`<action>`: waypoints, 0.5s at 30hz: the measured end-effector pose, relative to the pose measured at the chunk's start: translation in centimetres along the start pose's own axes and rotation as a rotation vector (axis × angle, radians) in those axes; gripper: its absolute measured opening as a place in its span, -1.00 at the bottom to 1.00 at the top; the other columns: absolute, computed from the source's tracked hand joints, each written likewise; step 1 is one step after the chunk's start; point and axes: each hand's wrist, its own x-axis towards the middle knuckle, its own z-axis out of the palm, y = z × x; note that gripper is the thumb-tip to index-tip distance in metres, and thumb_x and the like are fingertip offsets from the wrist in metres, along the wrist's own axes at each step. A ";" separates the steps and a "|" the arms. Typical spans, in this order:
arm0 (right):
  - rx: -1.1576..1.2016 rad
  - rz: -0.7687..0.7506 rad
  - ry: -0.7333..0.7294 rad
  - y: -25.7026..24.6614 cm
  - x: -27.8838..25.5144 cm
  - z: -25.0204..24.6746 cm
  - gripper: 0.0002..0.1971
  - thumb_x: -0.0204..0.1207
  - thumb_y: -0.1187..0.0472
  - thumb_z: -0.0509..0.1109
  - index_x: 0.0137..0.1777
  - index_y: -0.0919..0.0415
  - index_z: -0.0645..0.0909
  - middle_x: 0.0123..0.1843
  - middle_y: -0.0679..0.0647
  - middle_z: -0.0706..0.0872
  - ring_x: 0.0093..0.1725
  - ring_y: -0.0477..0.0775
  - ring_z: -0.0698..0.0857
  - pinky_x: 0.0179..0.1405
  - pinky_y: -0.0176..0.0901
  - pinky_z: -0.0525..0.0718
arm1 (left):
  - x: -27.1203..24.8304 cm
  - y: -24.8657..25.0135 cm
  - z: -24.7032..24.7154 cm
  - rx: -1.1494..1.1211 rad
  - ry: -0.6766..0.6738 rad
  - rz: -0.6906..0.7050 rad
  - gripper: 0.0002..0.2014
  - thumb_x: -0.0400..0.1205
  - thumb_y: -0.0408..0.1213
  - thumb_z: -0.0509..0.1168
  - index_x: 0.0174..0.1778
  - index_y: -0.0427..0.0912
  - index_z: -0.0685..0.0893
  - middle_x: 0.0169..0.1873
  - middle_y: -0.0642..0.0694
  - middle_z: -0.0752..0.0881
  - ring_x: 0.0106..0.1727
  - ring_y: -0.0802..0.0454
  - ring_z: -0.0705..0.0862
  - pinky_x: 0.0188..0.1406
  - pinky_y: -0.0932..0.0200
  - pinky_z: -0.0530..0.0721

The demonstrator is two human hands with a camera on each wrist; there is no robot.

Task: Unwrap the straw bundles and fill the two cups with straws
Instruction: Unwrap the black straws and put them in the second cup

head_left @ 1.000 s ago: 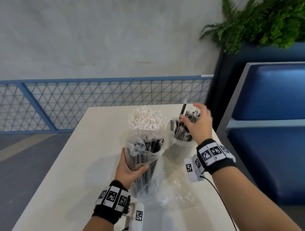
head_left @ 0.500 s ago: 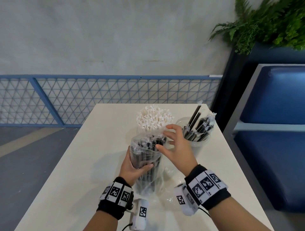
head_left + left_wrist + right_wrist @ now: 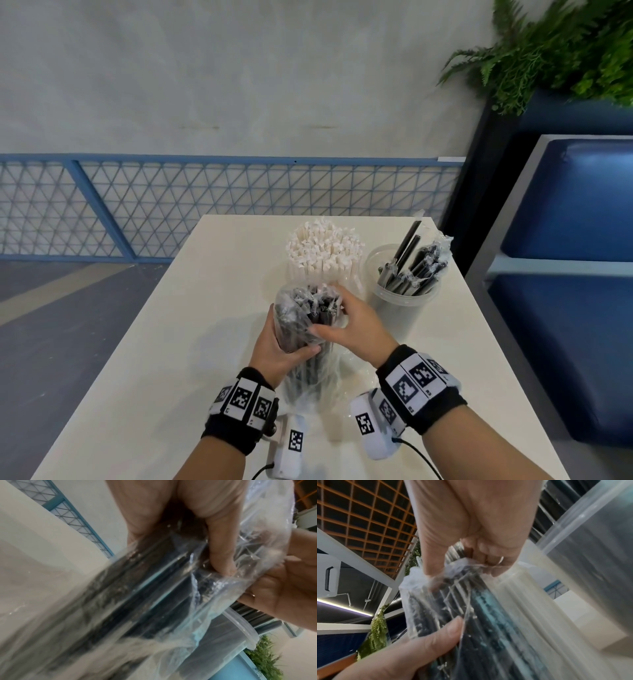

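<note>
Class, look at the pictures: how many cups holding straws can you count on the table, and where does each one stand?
2. The cup of white straws stands at the far middle of the table; the cup of black straws stands to its right, near the table's right edge. None seems hidden.

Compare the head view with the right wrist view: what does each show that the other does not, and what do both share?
Only the head view shows the white table, the bunch of white paper-wrapped straws from above, the blue lattice railing and both wristbands.

Only the right wrist view shows the orange ceiling grid and the right hand fingertips pinching straw tops at the bag's mouth.

Both show the clear plastic bag of black straws, gripped by the left hand, and the clear plastic cup holding some black straws.
</note>
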 end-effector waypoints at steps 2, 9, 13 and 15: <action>0.032 0.033 0.034 0.0 0.1 0.3 -0.27 0.22 -0.09 0.59 0.39 0.11 0.48 0.27 0.00 0.70 0.24 -0.06 0.67 0.32 -0.04 0.61 | 0.0 -0.1 0.2 0.006 -0.002 -0.004 -0.05 0.10 -0.25 0.65 0.42 -0.19 0.37 0.20 -0.21 0.70 0.23 -0.11 0.70 0.25 -0.13 0.65; 0.370 0.077 0.234 0.4 -0.5 0.9 -0.63 0.30 0.31 0.60 0.13 0.17 0.67 0.02 0.02 0.81 0.05 -0.10 0.78 0.14 -0.07 0.71 | 0.2 0.1 0.9 0.020 0.029 0.004 -0.20 0.14 -0.31 0.62 0.30 -0.08 0.46 0.15 -0.16 0.72 0.19 -0.04 0.72 0.14 0.07 0.70; 0.430 0.031 0.372 -0.7 -0.4 -0.1 -0.73 0.33 0.33 0.56 0.03 0.23 0.67 -0.05 0.07 0.81 0.01 -0.02 0.78 0.15 0.01 0.71 | 0.3 0.1 0.9 0.042 0.045 0.005 -0.21 0.19 -0.36 0.59 0.35 -0.17 0.45 0.15 -0.16 0.73 0.18 -0.03 0.72 0.13 0.09 0.71; 0.481 0.015 0.410 -1.2 -0.2 -0.9 -0.75 0.33 0.33 0.56 0.00 0.18 0.67 -0.05 0.08 0.81 0.03 0.04 0.78 0.16 0.06 0.70 | 0.4 0.1 0.8 0.060 0.048 -0.002 -0.18 0.18 -0.32 0.60 0.38 -0.17 0.43 0.16 -0.14 0.73 0.20 -0.01 0.71 0.19 0.03 0.69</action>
